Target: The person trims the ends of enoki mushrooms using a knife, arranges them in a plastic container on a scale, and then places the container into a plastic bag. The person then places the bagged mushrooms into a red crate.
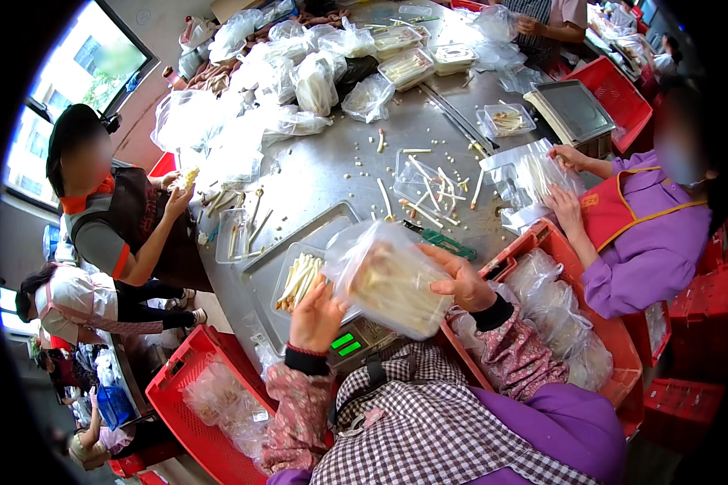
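A clear plastic tray of pale stalks in a plastic bag (pixel 394 285) is held between my two hands, above the near edge of the metal table. My left hand (pixel 316 315) grips the bag at its left side. My right hand (pixel 461 279) holds the right side, its thumb over the bag. To the left, another clear tray of pale stalks (pixel 300 277) stands on a large metal tray (pixel 333 218). Just below the bag is a scale with a lit green display (pixel 346 344). Loose stalks and a clear plastic tray (pixel 424 182) lie beyond.
Red crates of bagged goods stand at the left (pixel 182 364) and right (pixel 619 370). A green plastic object (pixel 449 242) lies beyond my right hand. One co-worker (pixel 139 212) stands at the left, another (pixel 643 224) at the right. Filled bags (pixel 315 79) are heaped at the far side.
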A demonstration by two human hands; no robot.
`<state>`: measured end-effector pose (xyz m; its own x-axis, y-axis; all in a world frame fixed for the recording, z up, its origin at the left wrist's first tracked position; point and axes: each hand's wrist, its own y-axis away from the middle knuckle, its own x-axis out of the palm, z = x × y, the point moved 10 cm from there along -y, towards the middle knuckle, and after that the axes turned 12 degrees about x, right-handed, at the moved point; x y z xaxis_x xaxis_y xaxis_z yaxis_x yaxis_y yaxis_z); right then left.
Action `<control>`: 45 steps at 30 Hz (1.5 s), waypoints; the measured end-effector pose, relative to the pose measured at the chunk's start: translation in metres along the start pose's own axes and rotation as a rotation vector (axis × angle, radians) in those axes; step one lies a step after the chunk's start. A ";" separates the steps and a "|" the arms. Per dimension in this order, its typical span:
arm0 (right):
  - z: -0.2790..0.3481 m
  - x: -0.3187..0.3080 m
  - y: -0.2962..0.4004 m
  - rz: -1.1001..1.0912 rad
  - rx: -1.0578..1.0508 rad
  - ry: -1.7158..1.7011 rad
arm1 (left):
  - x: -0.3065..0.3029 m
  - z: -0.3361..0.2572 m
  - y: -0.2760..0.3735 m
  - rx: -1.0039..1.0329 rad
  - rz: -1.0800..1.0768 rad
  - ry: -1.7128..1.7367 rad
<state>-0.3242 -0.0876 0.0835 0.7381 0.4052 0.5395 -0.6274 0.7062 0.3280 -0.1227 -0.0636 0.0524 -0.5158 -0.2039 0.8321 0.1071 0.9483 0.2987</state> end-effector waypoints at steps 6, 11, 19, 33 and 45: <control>0.011 0.020 0.005 -0.138 -0.170 0.230 | 0.028 0.040 0.034 0.035 -0.124 -0.343; -0.029 0.031 -0.007 0.153 -0.024 -0.086 | 0.016 0.027 0.025 0.111 0.005 0.013; 0.026 -0.030 0.018 -0.604 -0.323 0.523 | 0.009 0.016 0.042 0.100 0.030 0.061; -0.019 0.084 -0.021 -0.019 0.020 0.294 | 0.021 -0.033 0.070 0.462 -0.111 -0.404; 0.019 -0.056 -0.001 -0.480 -0.216 0.041 | -0.161 -0.256 0.246 1.110 -0.870 -1.063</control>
<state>-0.3699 -0.1220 0.0674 0.9417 0.0262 0.3354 -0.1540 0.9199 0.3606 0.2041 0.1401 0.1110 -0.4310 -0.8895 -0.1516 -0.8158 0.4559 -0.3559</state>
